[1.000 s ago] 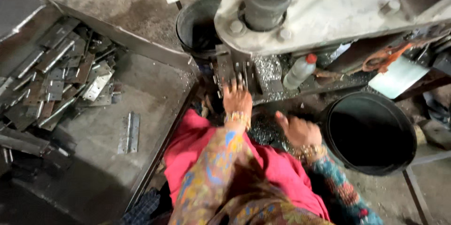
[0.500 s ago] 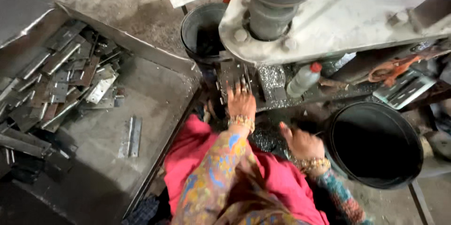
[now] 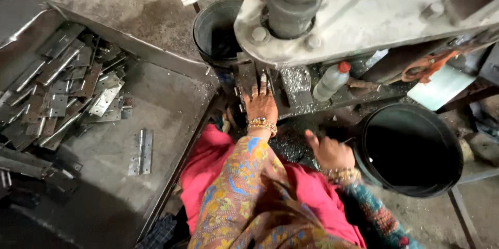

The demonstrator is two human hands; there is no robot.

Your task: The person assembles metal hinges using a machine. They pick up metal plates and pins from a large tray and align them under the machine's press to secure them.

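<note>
- Fingers of the left hand [image 3: 261,104] lie spread flat on a metal hinge plate [image 3: 247,76] under the grey press [image 3: 358,10], at 12 o'clock; they belong clear of the die.
- Right hand [image 3: 328,151] hangs loosely curled, holding nothing I can make out, beside the black bucket [image 3: 410,150] at 3 o'clock.

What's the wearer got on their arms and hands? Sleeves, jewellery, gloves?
No gloves. The left hand has a stack of gold and beaded bangles at the wrist, below a multicoloured floral sleeve in orange, yellow and blue. The right hand wears gold bangles too, with a darker teal and red patterned knit sleeve.
</note>
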